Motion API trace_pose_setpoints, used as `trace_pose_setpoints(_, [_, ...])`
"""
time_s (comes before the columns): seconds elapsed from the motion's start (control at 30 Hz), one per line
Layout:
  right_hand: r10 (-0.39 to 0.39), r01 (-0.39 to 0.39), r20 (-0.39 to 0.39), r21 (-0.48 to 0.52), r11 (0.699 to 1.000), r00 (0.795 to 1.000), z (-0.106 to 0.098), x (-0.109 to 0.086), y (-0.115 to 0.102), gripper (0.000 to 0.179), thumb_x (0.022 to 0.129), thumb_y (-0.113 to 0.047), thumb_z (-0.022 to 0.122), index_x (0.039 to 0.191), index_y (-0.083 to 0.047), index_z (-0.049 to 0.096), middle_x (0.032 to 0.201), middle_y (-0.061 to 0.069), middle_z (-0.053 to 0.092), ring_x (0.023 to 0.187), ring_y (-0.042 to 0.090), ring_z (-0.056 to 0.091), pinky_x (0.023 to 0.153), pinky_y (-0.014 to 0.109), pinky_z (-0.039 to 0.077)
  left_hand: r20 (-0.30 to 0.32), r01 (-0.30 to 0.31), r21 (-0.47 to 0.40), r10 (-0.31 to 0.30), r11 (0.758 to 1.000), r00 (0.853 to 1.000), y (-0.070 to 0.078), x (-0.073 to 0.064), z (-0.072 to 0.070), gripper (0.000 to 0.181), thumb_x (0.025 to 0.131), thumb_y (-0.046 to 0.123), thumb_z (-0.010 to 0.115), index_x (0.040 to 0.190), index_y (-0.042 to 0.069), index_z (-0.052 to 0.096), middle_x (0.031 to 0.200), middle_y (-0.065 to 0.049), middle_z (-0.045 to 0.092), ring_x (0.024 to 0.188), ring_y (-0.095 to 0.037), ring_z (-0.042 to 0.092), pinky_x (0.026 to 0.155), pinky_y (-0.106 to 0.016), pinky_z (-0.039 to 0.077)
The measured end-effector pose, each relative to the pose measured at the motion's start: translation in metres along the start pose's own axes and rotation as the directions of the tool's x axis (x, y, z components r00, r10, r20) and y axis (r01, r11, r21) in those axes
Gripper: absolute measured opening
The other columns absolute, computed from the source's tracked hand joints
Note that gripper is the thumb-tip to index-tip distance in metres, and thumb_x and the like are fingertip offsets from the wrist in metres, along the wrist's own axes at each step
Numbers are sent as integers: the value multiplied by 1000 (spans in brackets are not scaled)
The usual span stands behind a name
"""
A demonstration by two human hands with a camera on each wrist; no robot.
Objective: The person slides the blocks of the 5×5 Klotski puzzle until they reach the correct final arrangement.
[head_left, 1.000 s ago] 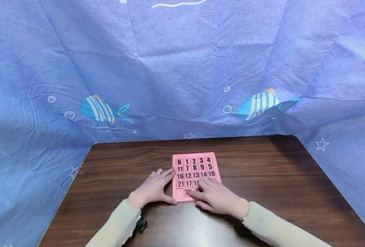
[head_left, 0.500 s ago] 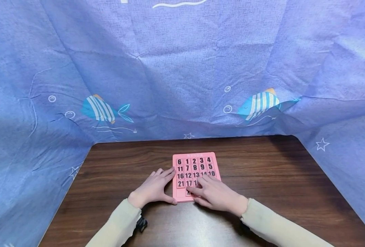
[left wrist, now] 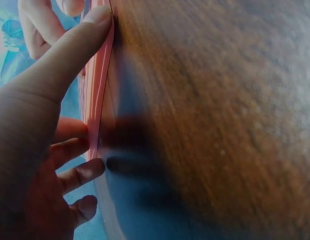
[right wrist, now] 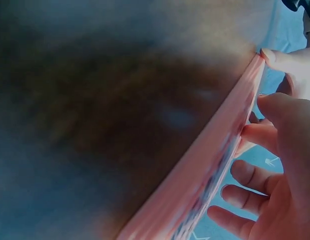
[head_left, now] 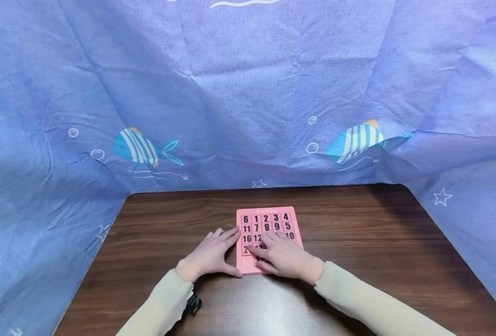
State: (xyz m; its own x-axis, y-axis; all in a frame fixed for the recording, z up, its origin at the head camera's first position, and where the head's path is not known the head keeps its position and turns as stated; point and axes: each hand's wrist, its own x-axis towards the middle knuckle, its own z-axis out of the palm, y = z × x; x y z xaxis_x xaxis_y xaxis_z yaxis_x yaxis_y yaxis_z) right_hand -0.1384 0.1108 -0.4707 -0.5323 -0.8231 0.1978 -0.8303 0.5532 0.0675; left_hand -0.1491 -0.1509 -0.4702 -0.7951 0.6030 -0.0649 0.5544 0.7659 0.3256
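Note:
A pink sliding number puzzle lies flat on the table, with black numbers on its tiles. A gap shows in its bottom-left corner. Along its left side rests my left hand, with the thumb at the lower-left corner and fingertips against the edge. My right hand lies over the lower right part of the tiles and hides several of them. Its index fingertip touches the tile at the left of the fourth row. The right wrist view shows the puzzle edge-on beside the slightly bent fingers.
The brown wooden table spreads out around the puzzle. Behind it hangs a blue cloth printed with fish. A black object sits at the left sleeve cuff.
My right hand has moved left and slightly up across the puzzle, its index finger going from a bottom-row tile to the fourth row's left tile. My left hand has stayed at the edge.

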Motion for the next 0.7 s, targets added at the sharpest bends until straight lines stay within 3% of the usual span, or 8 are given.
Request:
trace_pose_setpoints(0.33, [-11,11,-7,6,1000,1000,-2,-9,-9,40,102,-46,62,136,-26,69,101,0,58,95,20,56,84,41,50,3,6,-12,-6,1000,1000,0,1,0,112,71,67,86,156,5,48,163,-10,43,129,-31,49,107,-57,41])
trace_pose_setpoints(0.7, [-67,67,-12,-11,998,998,-3,-16,-15,43,100,-45,64,137,-24,69,99,-1,55,92,18,53,81,38,47,-1,4,-16,-4,1000,1000,1,0,0,112,71,66,87,156,5,47,164,-10,43,125,-29,49,105,-54,42])
